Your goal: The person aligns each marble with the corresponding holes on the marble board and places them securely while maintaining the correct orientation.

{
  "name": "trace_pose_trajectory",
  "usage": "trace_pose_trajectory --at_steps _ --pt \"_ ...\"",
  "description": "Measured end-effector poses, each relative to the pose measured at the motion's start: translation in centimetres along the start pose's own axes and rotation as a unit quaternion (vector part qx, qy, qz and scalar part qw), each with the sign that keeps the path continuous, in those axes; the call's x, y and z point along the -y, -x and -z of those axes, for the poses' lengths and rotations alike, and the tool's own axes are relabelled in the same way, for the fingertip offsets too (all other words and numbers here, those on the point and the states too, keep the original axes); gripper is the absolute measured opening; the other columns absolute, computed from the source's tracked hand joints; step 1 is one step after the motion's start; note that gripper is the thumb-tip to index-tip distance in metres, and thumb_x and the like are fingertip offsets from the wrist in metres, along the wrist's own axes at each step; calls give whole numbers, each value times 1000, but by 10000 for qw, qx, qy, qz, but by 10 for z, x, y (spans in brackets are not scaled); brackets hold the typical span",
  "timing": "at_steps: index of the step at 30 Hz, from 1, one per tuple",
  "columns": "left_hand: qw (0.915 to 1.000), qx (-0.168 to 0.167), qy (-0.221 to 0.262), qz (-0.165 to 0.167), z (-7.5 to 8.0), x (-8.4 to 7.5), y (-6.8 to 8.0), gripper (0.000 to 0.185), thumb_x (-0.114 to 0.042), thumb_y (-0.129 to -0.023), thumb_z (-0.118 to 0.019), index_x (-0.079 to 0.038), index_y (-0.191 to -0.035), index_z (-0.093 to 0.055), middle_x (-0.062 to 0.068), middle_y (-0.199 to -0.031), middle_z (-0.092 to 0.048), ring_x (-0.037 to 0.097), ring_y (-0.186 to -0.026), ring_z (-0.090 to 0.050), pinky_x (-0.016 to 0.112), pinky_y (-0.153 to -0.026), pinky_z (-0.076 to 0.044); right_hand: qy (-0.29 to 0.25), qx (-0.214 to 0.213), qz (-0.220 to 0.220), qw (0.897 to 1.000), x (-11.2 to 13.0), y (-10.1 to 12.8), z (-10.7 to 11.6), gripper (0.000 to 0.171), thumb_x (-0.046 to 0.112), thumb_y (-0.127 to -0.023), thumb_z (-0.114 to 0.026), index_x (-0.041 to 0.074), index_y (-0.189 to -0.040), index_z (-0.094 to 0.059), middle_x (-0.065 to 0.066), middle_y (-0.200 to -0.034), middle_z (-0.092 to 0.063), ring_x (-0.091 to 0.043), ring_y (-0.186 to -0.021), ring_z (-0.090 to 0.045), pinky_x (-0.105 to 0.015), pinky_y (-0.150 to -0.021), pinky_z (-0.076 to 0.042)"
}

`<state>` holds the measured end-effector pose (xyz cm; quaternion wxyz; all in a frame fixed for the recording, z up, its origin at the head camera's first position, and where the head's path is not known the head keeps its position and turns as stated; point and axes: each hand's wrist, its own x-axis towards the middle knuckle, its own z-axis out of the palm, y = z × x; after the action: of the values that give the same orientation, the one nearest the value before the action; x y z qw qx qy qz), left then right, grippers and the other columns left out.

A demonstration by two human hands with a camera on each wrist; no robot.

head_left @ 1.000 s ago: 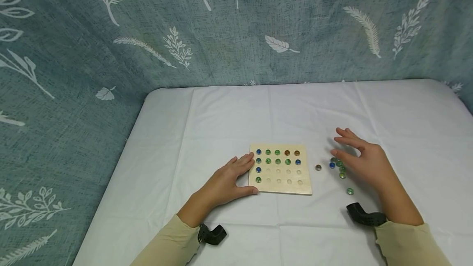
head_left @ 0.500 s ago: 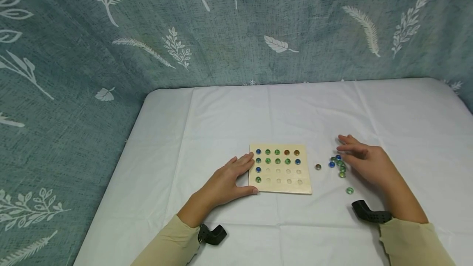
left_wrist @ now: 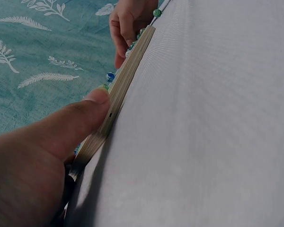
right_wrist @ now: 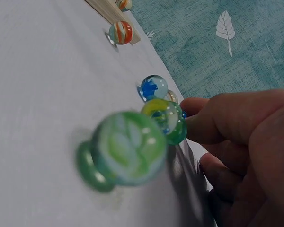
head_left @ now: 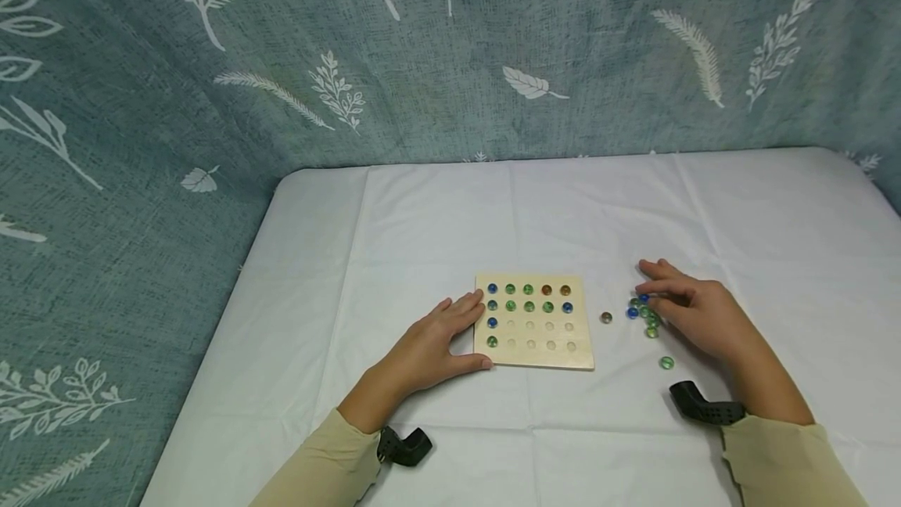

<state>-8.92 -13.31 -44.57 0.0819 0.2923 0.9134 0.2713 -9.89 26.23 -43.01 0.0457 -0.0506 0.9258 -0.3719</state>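
While I follow this from my distant screen, the left hand [head_left: 432, 346] lies against the left side of the pale wooden marble board [head_left: 540, 336], fingers nearly straight, thumb spread well apart from them and set at the near corner. It touches the edge rather than clamping it. And over on the right, the right hand [head_left: 704, 315] is down at the loose marbles: thumb and index finger come together around a blue marble [head_left: 644, 298], with the other fingers reaching just beyond it. (Only a sliver of that blue shows at the fingertips in my right wrist view, so I can't tell whether it's off the white cloth [head_left: 436, 225].)

Close by I have a second blue marble [head_left: 633, 313] and a huddle of green marbles [head_left: 653, 321], plus one lone green marble [head_left: 666, 363] nearer the wrist. An orange-striped marble [right_wrist: 121, 32] sits apart, just beside the board. On the board itself, I count the two far rows full, and one marble at the left end of each nearer row, bare hollows running rightward from there.
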Motion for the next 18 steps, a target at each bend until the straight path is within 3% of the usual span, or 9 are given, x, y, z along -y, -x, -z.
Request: trace_pose_trajectory --at_steps 18 --pt "10000 -53 31 -75 1 0 1 87 -53 -80 -76 -11 -149 -44 -6 -160 -31 10 -148 -28 33 -124 -21 247 -180 115 9995 -2 -1 -2 32 22 -95 -66 1 -119 -69 -17 -149 -46 -43 -145 -29 -66 -113 -25"
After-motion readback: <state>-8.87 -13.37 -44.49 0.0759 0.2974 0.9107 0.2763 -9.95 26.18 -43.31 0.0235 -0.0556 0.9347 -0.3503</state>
